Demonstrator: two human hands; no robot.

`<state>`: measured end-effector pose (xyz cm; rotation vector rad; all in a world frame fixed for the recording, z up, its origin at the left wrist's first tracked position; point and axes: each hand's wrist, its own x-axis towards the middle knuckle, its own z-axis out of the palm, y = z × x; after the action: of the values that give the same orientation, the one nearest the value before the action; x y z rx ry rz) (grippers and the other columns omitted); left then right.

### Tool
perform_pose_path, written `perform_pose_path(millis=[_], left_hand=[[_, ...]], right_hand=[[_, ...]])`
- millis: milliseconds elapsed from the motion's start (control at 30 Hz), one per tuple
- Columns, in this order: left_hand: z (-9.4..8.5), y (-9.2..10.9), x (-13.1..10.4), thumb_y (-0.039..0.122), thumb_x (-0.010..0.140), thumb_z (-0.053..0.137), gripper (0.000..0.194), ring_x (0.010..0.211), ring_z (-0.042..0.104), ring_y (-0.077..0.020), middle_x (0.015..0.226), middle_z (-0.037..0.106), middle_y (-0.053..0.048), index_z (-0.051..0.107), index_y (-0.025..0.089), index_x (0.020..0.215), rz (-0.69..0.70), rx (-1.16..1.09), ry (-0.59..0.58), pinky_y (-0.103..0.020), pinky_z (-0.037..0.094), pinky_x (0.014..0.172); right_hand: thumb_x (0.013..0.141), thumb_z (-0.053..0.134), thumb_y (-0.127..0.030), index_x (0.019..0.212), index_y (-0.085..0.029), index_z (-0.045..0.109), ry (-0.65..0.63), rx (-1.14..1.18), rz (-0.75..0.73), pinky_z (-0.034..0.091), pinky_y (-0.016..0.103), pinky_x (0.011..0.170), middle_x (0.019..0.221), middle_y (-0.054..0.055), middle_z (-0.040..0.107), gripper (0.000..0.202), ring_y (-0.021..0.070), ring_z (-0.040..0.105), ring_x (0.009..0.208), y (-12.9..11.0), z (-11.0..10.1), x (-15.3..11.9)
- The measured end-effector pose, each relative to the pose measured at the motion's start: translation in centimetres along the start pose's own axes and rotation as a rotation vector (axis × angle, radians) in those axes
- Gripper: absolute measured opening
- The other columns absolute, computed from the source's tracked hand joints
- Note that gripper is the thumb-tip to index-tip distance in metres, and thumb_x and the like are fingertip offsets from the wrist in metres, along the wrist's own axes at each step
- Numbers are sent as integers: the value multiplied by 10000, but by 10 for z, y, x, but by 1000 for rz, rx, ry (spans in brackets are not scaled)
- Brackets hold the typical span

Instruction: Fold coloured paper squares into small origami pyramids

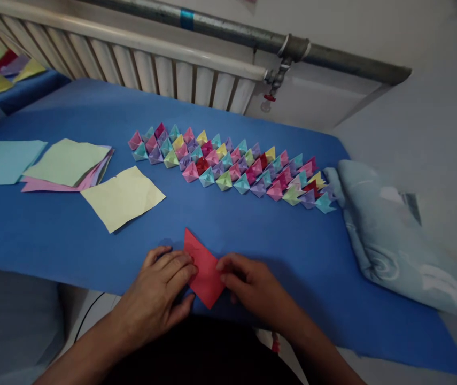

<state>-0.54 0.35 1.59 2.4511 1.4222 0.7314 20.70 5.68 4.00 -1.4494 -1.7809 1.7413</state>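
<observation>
A folded red paper [206,272] lies on the blue table near its front edge, with one corner pointing away from me. My left hand [166,286] rests on its left side, fingers curled and close together, pressing on the paper. At the paper's right corner, my right hand [248,283] pinches the edge between thumb and index finger. Beyond the hands stand rows of small folded paper shapes [224,180] in pink, blue, yellow, green, purple and red.
A pale yellow sheet [124,198] lies left of the hands, beside a pale green sheet [68,160] on pink ones and light blue sheets [4,160]. A rolled light blue blanket [388,235] sits at the right. Behind the table are a white radiator [164,72] and a pipe [228,33].
</observation>
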Motion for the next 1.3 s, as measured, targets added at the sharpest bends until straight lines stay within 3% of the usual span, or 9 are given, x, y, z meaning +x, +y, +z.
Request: perform_pose_path(millis=[100,233,333,433,533,633,933,1300], left_hand=[[4,5,-1,276,862,564,243,1049,610,-251,1104,684,-100,609,164,1074,6,65,36,-466,363,1006],[11,6,-1,217,907,502,188,1006,621,-241,1074,684,-102,626,155,1033,36,161,69,-454,387,971],[14,6,-1,193,932,465,196,976,631,-230,1049,684,-94,644,159,1004,41,191,85,-448,390,956],[15,6,-1,182,943,455,204,971,631,-223,1042,678,-92,651,166,997,40,195,100,-434,393,943],[15,7,-1,170,943,464,197,981,624,-226,1050,669,-98,650,160,1006,47,200,102,-434,392,938],[16,7,-2,151,940,474,188,984,621,-225,1052,669,-101,648,157,1011,42,202,100,-435,389,934],[14,7,1,142,936,500,140,959,633,-192,1012,689,-58,627,165,992,-34,97,110,-418,359,955],[17,8,3,234,913,518,133,976,597,-234,1031,657,-63,618,201,833,-231,31,128,-423,384,877]], right_hand=[[808,480,-97,790,-202,579,7,41,40,381,184,479,629,-66,516,145,71,471,480,-2,-2,2],[825,483,-113,787,-194,591,6,16,29,379,188,475,614,-63,514,141,73,458,470,-3,-5,1],[862,485,-156,850,-201,631,135,-165,-132,449,231,583,704,-20,593,153,120,559,621,3,-8,-6],[847,465,-90,965,-210,648,298,-367,-378,482,302,778,941,44,640,248,167,601,876,11,-6,-16],[798,477,-25,1029,-210,638,250,-469,-529,489,323,820,1043,67,621,337,182,586,948,19,0,-21],[803,518,-39,1022,-188,644,249,-555,-592,498,346,808,1035,81,622,293,202,578,933,24,5,-18],[896,528,-148,862,-175,647,406,-505,-569,512,351,806,999,83,639,126,193,598,902,31,5,-7],[842,592,-138,756,-184,624,427,-451,-419,496,346,826,1018,70,643,102,197,598,943,25,3,-1]])
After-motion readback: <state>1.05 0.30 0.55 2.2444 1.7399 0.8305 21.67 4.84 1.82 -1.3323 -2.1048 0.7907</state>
